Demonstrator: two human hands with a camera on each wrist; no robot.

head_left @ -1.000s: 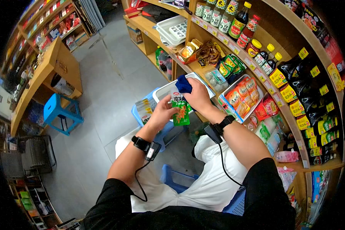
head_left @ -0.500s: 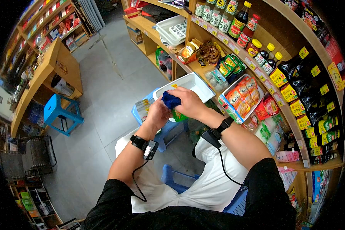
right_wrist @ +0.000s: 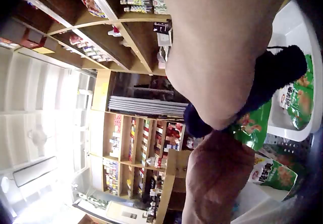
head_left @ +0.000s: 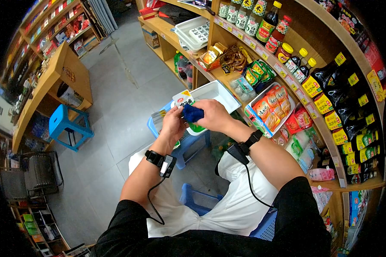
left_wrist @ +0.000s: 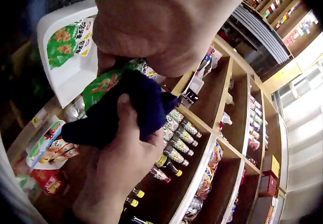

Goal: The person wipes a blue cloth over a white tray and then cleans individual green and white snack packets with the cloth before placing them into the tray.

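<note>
In the head view my left hand (head_left: 172,123) holds a green-and-white snack packet (head_left: 183,97), its white end standing up past the fingers. My right hand (head_left: 215,115) grips a bunched dark blue cloth (head_left: 193,113) and presses it against the packet. The left wrist view has the thumb of my right hand (left_wrist: 118,161) lying over the cloth, with the packet's green part (left_wrist: 98,90) behind it. Much of the packet is hidden by the cloth and hands. Below the hands stands a white tray (head_left: 225,96) with similar packets (left_wrist: 63,45) lying in it.
A blue stool (head_left: 182,154) stands beneath the tray, and more packets (head_left: 159,119) lie at its left. Shelves to the right carry bottles (head_left: 266,28), dark bags and a box of orange packets (head_left: 270,109). Another blue stool (head_left: 68,124) is on the floor to the left.
The right hand has brought the cloth down and left onto the packet. The packet has turned in the left hand, its white end now pointing up and away.
</note>
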